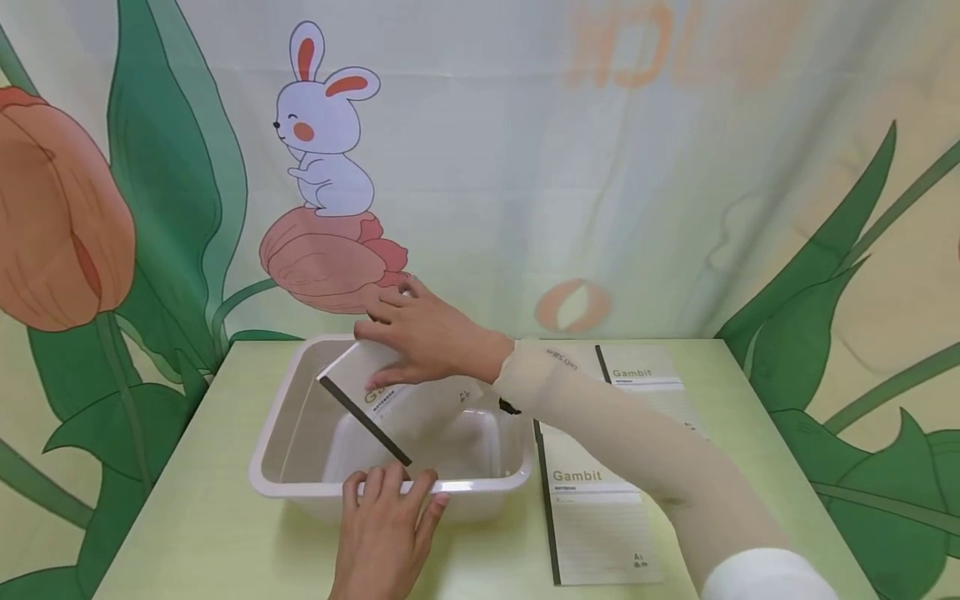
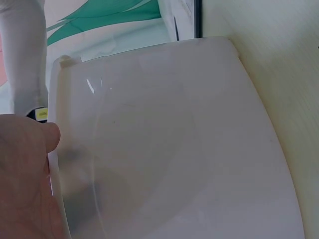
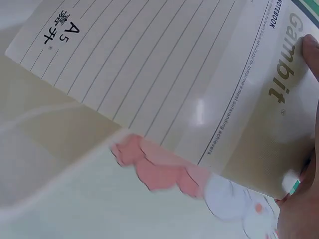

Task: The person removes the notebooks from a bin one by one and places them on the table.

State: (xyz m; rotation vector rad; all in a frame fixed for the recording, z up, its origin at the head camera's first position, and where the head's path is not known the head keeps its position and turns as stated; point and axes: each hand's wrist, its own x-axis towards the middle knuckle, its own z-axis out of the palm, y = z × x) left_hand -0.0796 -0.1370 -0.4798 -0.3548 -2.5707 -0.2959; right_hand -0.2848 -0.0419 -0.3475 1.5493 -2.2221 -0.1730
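A white plastic basin [image 1: 330,489] stands on the table. My left hand [image 1: 385,529] grips its near rim, fingers hooked over the edge; the left wrist view shows the thumb on the outer wall of the basin [image 2: 169,139]. Over the basin's opening, my right hand [image 1: 433,331] holds a Gambit notebook [image 1: 431,410] with a dark spine, tilted. In the right wrist view the thumb lies on the cover of the notebook [image 3: 154,64] near the printed name; the fingers behind it are mostly hidden. The notebook's lower part is inside the basin.
Right of the basin, a Gambit notebook [image 1: 600,533] lies near the front and another notebook [image 1: 647,375] farther back. My right sleeve [image 1: 622,433] partly covers them. A curtain [image 1: 480,167] printed with a rabbit and tulips hangs behind the table [image 1: 202,517].
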